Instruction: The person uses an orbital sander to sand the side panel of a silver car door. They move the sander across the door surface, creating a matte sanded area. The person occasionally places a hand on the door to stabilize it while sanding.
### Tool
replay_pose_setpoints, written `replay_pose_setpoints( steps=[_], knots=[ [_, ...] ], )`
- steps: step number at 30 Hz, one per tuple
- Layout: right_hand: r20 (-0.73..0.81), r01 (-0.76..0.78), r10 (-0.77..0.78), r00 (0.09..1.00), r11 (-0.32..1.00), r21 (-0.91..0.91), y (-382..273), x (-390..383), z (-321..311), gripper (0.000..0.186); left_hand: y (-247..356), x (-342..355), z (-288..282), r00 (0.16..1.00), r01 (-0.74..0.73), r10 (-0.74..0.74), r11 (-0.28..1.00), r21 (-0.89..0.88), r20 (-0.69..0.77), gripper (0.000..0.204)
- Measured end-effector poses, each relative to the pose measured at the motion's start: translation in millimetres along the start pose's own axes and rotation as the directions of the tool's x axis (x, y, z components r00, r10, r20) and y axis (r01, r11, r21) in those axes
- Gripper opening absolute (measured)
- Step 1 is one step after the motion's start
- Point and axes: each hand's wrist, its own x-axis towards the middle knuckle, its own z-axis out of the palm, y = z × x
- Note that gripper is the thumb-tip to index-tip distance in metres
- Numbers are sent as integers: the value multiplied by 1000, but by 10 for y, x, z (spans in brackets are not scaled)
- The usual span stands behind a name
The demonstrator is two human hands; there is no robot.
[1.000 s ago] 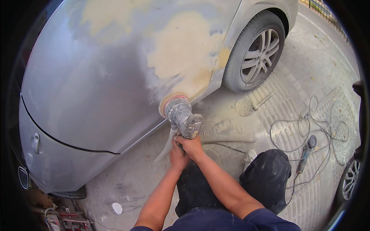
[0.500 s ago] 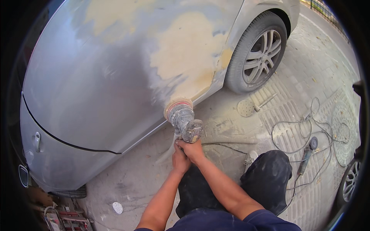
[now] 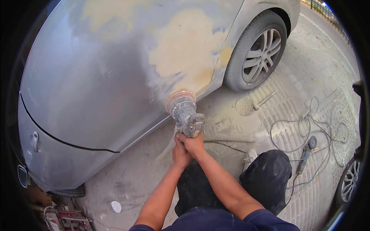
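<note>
A dusty grey orbital sander [image 3: 183,110] has its round pad against the lower edge of the silver car door panel [image 3: 115,92], just below a sanded beige filler patch [image 3: 185,42]. My right hand [image 3: 194,145] is closed around the sander's near end. Against it, my left hand [image 3: 180,154] is closed too, gripping the underside of the tool; its fingers are partly hidden. From beneath the sander a pale hose [image 3: 167,150] runs down to the ground.
Right of the panel stands the car's wheel [image 3: 262,54]. An angle grinder [image 3: 306,156] lies among tangled cables [image 3: 293,121] on the dusty paving. Perforated discs [image 3: 116,206] and a ribbed hose [image 3: 231,139] are also on the ground. Another car's wheel [image 3: 350,181] is at far right.
The sander and both hands have shifted slightly up and to the right along the panel's lower edge. The grip looks the same.
</note>
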Motion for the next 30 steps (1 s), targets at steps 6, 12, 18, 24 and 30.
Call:
replay_pose_setpoints(
  steps=[6,12,18,24,30],
  knots=[
    [-19,-158,157,987,977,-141,-88,-42,-10,33,-7,-60,50,995,83,-83,997,1,48,87],
    [-64,-138,129,990,972,-189,-47,-88,24,37,-43,-100,-6,980,163,-167,986,40,112,84],
    [-5,-80,81,997,976,-205,-25,-98,40,40,-52,-127,-36,1000,17,-17,1000,-2,27,78],
    [-33,-76,70,997,955,-287,-34,-116,30,39,-88,-131,-39,994,43,-41,999,-21,104,81],
    [-7,-44,44,999,948,-316,37,-108,23,37,-97,-157,-20,997,21,-20,1000,-17,73,81]
  ],
)
